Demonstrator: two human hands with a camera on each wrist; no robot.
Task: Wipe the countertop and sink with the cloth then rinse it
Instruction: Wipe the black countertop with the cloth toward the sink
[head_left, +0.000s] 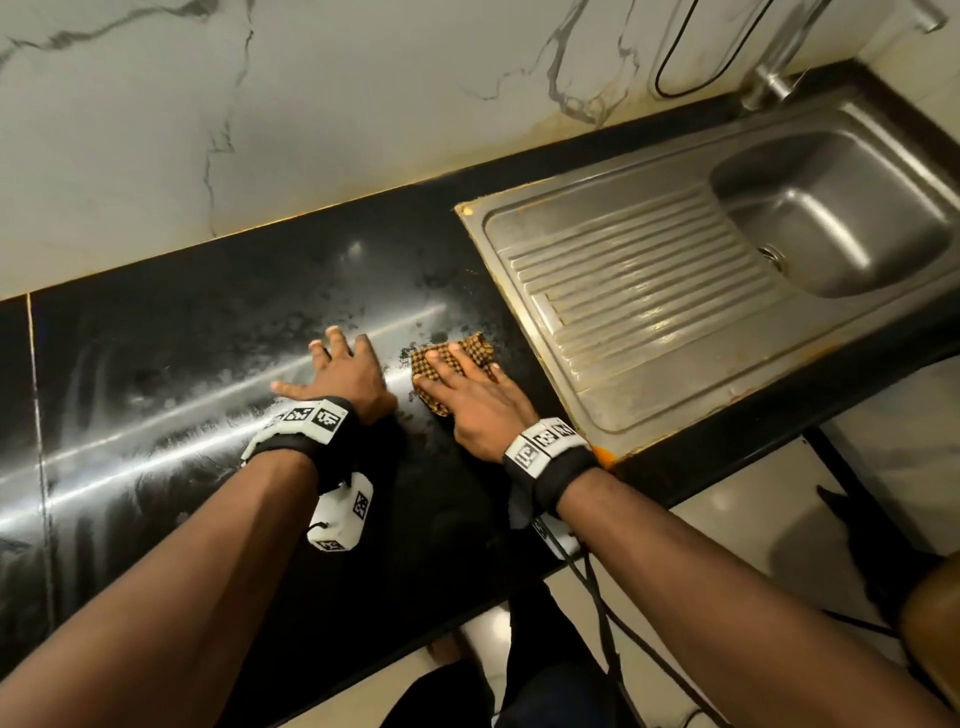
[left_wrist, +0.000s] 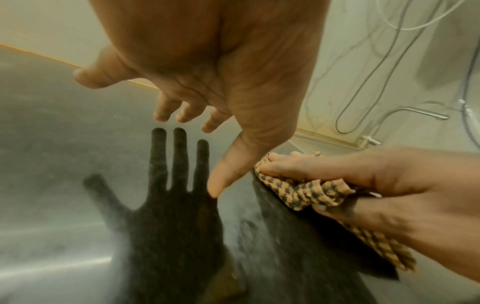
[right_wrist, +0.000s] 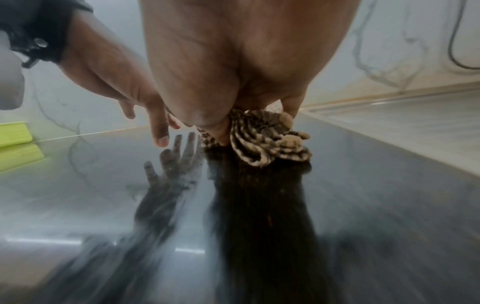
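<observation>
A brown-and-black checked cloth (head_left: 480, 351) lies bunched on the black countertop (head_left: 208, 338), just left of the steel sink's drainboard (head_left: 649, 270). My right hand (head_left: 467, 395) presses down on it, fingers spread over the top. In the left wrist view a fold of the cloth (left_wrist: 311, 193) is squeezed between the thumb and forefinger of the right hand (left_wrist: 376, 185). My left hand (head_left: 343, 369) rests flat on the counter beside it, fingers spread, holding nothing. The counter around the hands shows wet streaks and smears.
The sink basin (head_left: 810, 208) is at the right with a tap (head_left: 774, 78) behind it. A black cable (head_left: 675, 78) hangs on the marble wall. A green object (right_wrist: 13, 133) sits far left on the counter. The counter's front edge is close under my forearms.
</observation>
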